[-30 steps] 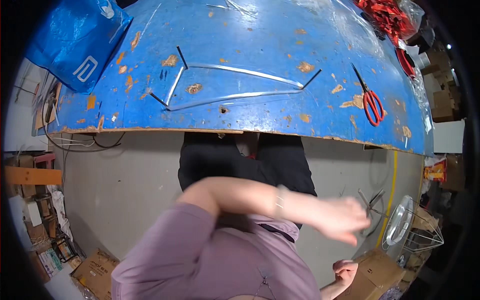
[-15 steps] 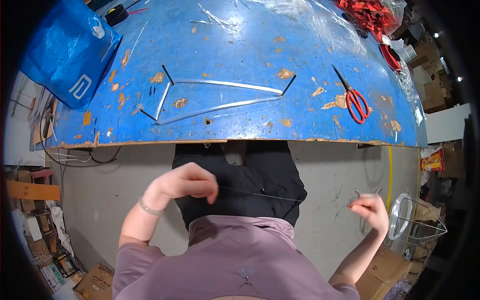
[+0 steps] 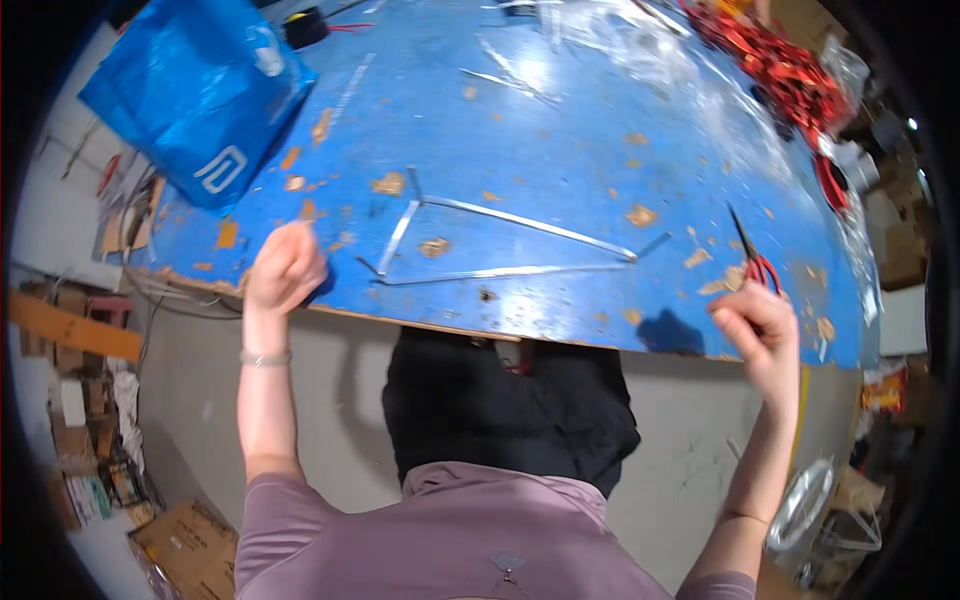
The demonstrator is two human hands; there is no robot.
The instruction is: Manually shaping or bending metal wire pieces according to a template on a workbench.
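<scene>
My left hand is closed in a fist over the table's front edge at the left. Toward the right, my right hand is closed too, its thumb bent against the fingers. What either hand holds is too thin or too hidden to make out. Between them on the table lies a narrow triangular frame of shiny metal strips, with dark pins sticking out at its corners. Just beyond my right hand are red-handled scissors, their handles partly covered by it.
A blue bag stands at the table's back left, near a black roll. Clear plastic film and red shiny ribbon lie at the back right. The blue table has worn patches. A cardboard box sits lower left.
Both hands have risen from in front of my lap to the table's edge and moved outward. The thin line that stretched between them no longer shows. The view has turned somewhat.
</scene>
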